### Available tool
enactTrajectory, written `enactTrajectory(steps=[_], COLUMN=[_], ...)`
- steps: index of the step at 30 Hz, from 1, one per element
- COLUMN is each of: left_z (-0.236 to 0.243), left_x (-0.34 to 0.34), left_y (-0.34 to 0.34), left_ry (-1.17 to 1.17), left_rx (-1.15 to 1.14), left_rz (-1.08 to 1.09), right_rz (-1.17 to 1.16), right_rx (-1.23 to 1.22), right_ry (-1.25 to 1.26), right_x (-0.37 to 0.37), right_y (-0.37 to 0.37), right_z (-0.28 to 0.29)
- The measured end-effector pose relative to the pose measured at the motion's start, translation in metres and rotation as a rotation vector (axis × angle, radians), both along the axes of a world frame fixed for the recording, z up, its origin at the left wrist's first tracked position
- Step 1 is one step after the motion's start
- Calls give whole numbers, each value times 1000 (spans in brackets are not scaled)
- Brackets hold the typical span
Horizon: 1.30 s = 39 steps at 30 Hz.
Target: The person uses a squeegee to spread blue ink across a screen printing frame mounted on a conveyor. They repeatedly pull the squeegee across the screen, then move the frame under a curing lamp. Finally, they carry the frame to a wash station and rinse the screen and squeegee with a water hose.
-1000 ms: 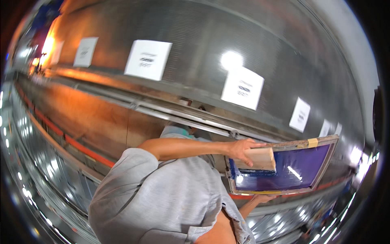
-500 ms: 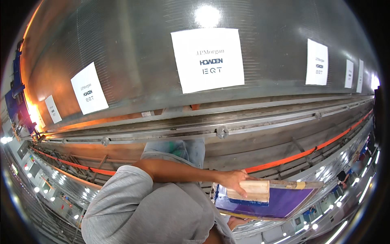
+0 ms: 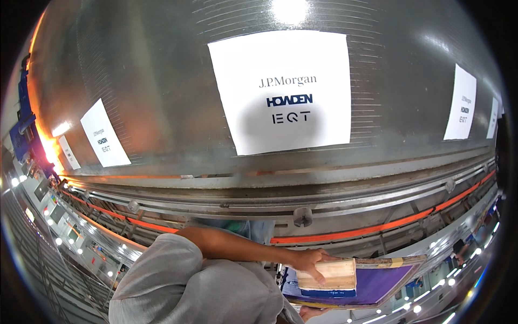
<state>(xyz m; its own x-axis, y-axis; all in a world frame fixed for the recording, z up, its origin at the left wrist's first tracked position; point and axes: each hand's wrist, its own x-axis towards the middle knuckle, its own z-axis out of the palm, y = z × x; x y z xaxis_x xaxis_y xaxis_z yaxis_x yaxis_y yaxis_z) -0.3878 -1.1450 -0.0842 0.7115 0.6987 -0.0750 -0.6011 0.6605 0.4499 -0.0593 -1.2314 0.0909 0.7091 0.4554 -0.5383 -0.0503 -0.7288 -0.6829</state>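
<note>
My left hand (image 3: 312, 263) is closed on a wooden squeegee (image 3: 337, 274) with a blue-stained blade and the upper edge of a framed purple printing screen (image 3: 386, 283), held low at the right beside my body. My right hand (image 3: 312, 312) grips the frame's lower edge, mostly hidden beneath it. Above them a long dark metal table (image 3: 399, 75) carries white printed sheets (image 3: 278, 54) in a row; the middle sheet has dark print and a rounded shadow on its lower half.
A metal rail (image 3: 367, 208) with round fittings runs along the table's near edge, above a long orange bar (image 3: 350, 234). A bright orange glow (image 3: 48, 148) and blue machinery (image 3: 21, 137) are at the far left. More fittings and lamps line the curved rim.
My view has turned and moved closer over one sheet, which now looks larger and centred. The screen and squeegee have dropped lower in the picture, still held in both my hands.
</note>
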Motion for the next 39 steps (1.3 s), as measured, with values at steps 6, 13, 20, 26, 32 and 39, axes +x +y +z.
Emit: enactTrajectory(steps=[6, 13, 20, 26, 32, 39], left_z=[-7, -12, -12, -11, -14, -16], left_x=[0, 2, 5, -19, -2, 6], left_y=[-3, 2, 3, 5, -1, -7], left_ry=[24, 50, 36, -32, 10, -39], left_rx=[3, -13, -2, -108, -104, -145], left_rz=[137, 154, 203, 178, 193, 288], right_rz=[34, 92, 138, 151, 192, 185], right_rx=[-18, -26, -22, -37, -51, -15], right_ry=[-4, -8, -1, -4, -3, -7], right_x=[-4, -4, -7, -11, -12, -20], right_y=[26, 53, 66, 74, 78, 94], right_z=[-7, -4, -5, -4, 5, 2])
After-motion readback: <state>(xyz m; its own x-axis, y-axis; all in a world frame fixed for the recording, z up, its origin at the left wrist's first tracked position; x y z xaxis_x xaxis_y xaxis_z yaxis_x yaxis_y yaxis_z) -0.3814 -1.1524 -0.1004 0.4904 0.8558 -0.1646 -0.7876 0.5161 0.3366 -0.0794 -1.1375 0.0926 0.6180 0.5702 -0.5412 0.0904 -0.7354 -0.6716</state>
